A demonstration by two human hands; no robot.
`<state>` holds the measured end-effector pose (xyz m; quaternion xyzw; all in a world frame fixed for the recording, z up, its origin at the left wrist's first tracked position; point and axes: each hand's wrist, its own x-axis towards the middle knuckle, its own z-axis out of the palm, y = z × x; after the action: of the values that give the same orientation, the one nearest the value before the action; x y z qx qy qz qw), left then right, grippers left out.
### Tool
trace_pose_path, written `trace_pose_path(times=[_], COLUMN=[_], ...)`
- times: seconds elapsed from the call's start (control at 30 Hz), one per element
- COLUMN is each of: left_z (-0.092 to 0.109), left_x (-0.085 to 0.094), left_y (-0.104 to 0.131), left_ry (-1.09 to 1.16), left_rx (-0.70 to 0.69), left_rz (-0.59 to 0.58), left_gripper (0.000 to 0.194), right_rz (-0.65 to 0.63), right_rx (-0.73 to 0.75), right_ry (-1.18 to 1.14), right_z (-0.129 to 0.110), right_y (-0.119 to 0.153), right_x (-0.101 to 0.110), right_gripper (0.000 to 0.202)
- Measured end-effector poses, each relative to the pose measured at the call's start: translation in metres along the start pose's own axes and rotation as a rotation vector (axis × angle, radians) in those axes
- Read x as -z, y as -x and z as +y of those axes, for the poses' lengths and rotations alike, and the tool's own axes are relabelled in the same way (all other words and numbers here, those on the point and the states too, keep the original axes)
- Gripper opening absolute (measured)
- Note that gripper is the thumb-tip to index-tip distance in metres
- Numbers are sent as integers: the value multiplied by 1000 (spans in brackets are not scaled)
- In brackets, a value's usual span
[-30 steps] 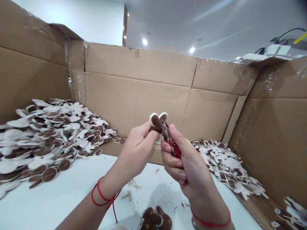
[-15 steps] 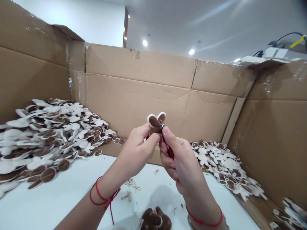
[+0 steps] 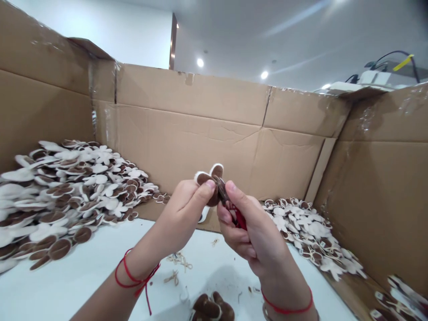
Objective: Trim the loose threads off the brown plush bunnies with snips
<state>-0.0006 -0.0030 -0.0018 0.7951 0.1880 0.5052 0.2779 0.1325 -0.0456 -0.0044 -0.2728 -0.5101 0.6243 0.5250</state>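
Note:
My left hand pinches a brown plush piece with white fuzzy edges and two ear-like lobes pointing up. Closed around a red-handled tool with metal jaws is my right hand. Whether it is scissors or pliers I cannot tell. The jaws point up and left and meet the plush piece beside my left thumb. Part of the piece is hidden by my left fingers. Below my hands, a brown plush clump sits on the white table.
A large heap of brown and white plush pieces lies at the left, with a smaller heap at the right. Cardboard walls enclose the table on three sides. Loose beige cord bits lie near the middle.
Both hands have shifted slightly left, and the plush piece has turned and tilted left. My left thumb now lies over its front. More of the tool's metal part shows.

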Motion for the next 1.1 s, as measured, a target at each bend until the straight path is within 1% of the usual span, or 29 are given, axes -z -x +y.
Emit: trace_pose_path(times=[0.1, 0.27, 0.37, 0.43, 0.5, 0.57, 0.7, 0.73, 0.8, 0.93, 1.1], left_z=[-2, -9, -8, -6, -4, -2, 4, 5, 7, 7, 5], left_x=[-1, -3, -6, -8, -9, -9, -9, -9, -9, -8, -8], left_y=[0, 2, 2, 1, 1, 2, 3, 3, 4, 4, 4], left_ry=[23, 124, 157, 169, 135, 83, -31, -61, -123, -213, -181], left_rx=[29, 143, 151, 142, 125, 107, 33, 20, 10, -3, -12], left_rz=[6, 142, 164, 178, 205, 218, 112, 96, 101, 107, 98], left_gripper=[44, 36, 36, 36, 35, 36, 44, 45, 45, 48, 50], right_rz=[-80, -284, -396, -420, -380, -288, -100, -62, -9, 4, 7], right_rx=[-54, -105, -112, -110, -98, -65, 32, 50, 74, 94, 101], right_ry=[-47, -215, -277, -283, -253, -186, -34, -10, 14, 18, 27], right_z=[-2, 0, 3, 3, 3, 2, 0, -1, -1, -1, 0], right_y=[2, -1, -4, -4, -3, -2, 0, 1, 1, -1, -3], right_x=[5, 10, 13, 13, 12, 10, 6, 5, 4, 3, 4], right_gripper=[54, 49, 48, 49, 49, 51, 53, 54, 55, 57, 57])
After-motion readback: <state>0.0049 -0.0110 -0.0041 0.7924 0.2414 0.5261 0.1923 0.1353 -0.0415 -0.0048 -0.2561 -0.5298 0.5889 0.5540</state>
